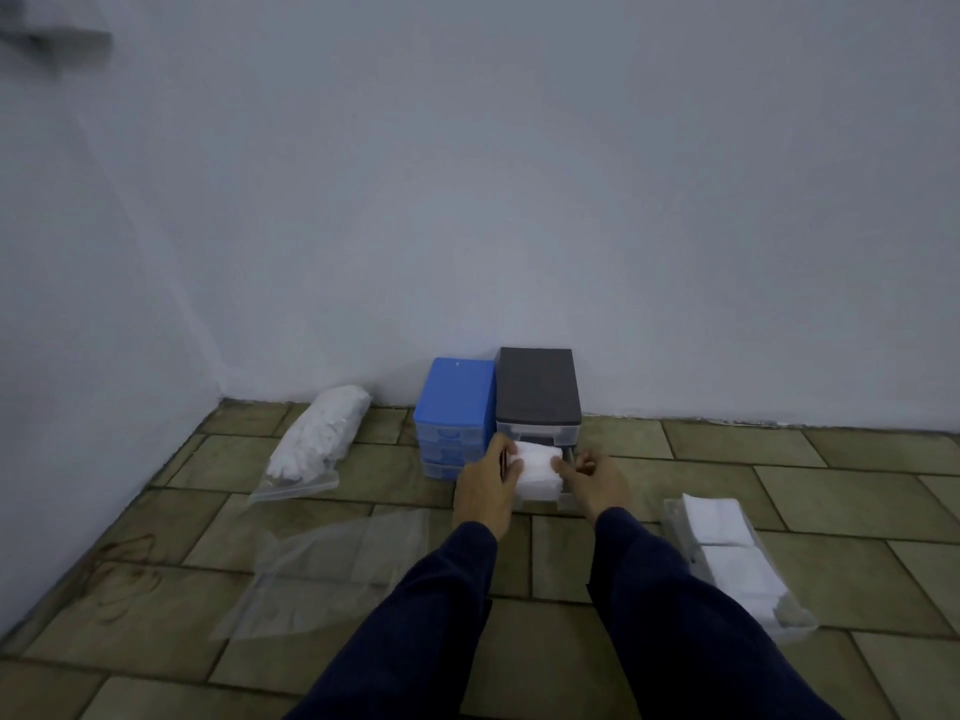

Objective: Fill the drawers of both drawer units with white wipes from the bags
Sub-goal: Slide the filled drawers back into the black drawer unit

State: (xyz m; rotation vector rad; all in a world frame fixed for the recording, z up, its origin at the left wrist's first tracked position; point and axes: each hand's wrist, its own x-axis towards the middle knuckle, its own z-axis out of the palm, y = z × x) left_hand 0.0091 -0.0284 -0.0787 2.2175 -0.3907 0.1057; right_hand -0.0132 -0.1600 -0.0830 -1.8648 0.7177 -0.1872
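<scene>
Head view: left hand (485, 485) and right hand (592, 478) pinch a wipe stack (537, 472) by its sides over the black unit's (537, 392) open drawer (563, 498). Soft, light, likely to splay; squeeze both ends.

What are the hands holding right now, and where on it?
A stack of white wipes over the grey unit's open drawer: left hand grips its left side, right hand pinches its right side.
</scene>
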